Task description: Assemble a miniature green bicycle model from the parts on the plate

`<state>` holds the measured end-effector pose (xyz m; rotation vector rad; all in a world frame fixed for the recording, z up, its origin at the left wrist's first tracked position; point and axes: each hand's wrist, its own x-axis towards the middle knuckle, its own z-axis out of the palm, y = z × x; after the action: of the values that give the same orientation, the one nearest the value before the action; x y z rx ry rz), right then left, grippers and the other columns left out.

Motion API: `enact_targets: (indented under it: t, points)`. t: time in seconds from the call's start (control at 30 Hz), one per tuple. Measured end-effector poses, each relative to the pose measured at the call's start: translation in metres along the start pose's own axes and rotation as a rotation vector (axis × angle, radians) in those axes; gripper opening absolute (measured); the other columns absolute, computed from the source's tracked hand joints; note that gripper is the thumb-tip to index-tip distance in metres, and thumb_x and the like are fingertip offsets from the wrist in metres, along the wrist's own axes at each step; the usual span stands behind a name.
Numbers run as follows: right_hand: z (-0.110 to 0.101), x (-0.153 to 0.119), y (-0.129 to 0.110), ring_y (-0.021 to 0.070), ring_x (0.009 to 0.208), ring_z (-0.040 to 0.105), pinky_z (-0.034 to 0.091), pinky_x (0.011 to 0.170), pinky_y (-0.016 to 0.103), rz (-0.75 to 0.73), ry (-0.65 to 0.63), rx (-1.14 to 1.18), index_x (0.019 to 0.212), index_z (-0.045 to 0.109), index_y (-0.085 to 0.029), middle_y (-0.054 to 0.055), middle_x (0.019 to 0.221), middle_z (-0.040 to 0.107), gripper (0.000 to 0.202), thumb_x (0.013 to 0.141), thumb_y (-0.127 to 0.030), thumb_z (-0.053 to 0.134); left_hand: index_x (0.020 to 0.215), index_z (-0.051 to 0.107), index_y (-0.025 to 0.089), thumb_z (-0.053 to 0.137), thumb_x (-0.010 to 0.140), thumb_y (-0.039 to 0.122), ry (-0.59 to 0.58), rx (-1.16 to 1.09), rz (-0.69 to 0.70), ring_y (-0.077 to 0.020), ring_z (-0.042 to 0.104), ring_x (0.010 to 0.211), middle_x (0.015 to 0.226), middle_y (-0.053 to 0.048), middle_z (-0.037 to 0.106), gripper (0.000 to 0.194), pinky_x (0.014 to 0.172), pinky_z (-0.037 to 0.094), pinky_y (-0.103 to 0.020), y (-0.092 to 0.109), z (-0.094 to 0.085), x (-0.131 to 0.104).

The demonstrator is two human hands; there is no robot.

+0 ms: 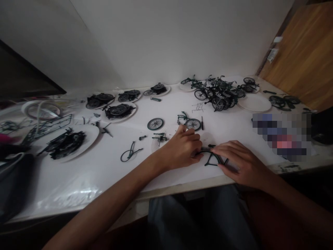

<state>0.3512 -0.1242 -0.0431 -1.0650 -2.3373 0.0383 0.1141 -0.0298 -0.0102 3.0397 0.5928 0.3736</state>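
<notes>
Between my hands, just above the table near its front edge, is a dark green miniature bicycle frame [213, 159]. My left hand [184, 147] is closed, its fingers pinching the frame's left end. From the other side my right hand [241, 163] grips the frame between thumb and fingers. My fingers hide the points of contact. Beyond my left hand lie a fork with handlebar and wheel [193, 124], a loose spoked wheel [155, 124] and a thin screwdriver [202, 123]. A dark green part with a ring [127, 155] lies farther left.
Small paper plates, such as one piled with dark parts [93, 133], line the back and left. Several miniature bicycles [220, 92] are heaped at the back right beside a white plate [255, 103]. Thin wire pieces [198, 107] lie before the heap. A wooden board [301, 55] leans at right.
</notes>
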Motion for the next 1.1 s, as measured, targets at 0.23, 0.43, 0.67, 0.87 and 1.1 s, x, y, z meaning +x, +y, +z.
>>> enact_targets:
  t: [0.23, 0.43, 0.67, 0.87, 1.1]
  points:
    - [0.001, 0.000, 0.001, 0.0225, 0.114, 0.061, 0.050, 0.101, 0.043, -0.015, 0.008, -0.007, 0.132, 0.056, -0.019, 0.008, 0.119, 0.070, 0.043, 0.090, -0.012, 0.062, 0.070, 0.060, 0.017, 0.063, 0.092, 0.043, 0.063, -0.077, -0.012, -0.0192, 0.056, 0.081, 0.074, -0.001, 0.062, 0.035, 0.085, 0.030, -0.039, -0.007, 0.000, -0.002]
    - [0.001, 0.001, 0.001, 0.0229, 0.114, 0.062, 0.049, 0.102, 0.043, -0.011, 0.014, -0.017, 0.132, 0.057, -0.020, 0.008, 0.121, 0.070, 0.042, 0.090, -0.012, 0.061, 0.074, 0.059, 0.016, 0.052, 0.101, 0.036, 0.146, -0.025, -0.117, -0.0175, 0.056, 0.079, 0.079, -0.002, 0.062, 0.034, 0.084, 0.029, -0.038, -0.015, -0.010, -0.005]
    - [0.003, 0.000, 0.004, 0.0245, 0.112, 0.064, 0.051, 0.099, 0.045, -0.012, 0.036, -0.024, 0.127, 0.059, -0.022, 0.008, 0.118, 0.071, 0.040, 0.089, -0.011, 0.062, 0.076, 0.056, 0.018, 0.040, 0.105, 0.033, 0.378, 0.143, -0.307, -0.0181, 0.054, 0.075, 0.079, -0.003, 0.063, 0.037, 0.085, 0.033, -0.041, -0.040, -0.023, -0.014]
    - [0.005, -0.001, 0.010, 0.0269, 0.113, 0.065, 0.051, 0.098, 0.048, 0.042, 0.053, -0.050, 0.126, 0.060, -0.025, 0.007, 0.120, 0.070, 0.039, 0.089, -0.013, 0.061, 0.088, 0.059, 0.021, 0.044, 0.104, 0.035, 0.561, 0.294, -0.475, -0.0165, 0.057, 0.081, 0.083, 0.000, 0.066, 0.026, 0.089, 0.038, -0.043, -0.082, -0.055, -0.048]
    - [0.008, -0.002, 0.012, 0.0283, 0.115, 0.063, 0.050, 0.099, 0.051, 0.056, 0.043, -0.071, 0.127, 0.058, -0.027, 0.007, 0.123, 0.069, 0.038, 0.091, -0.016, 0.061, 0.085, 0.065, 0.020, 0.045, 0.099, 0.033, 0.339, 0.235, -0.554, -0.0194, 0.060, 0.081, 0.087, -0.005, 0.070, 0.028, 0.082, 0.042, -0.040, -0.114, -0.052, -0.073]
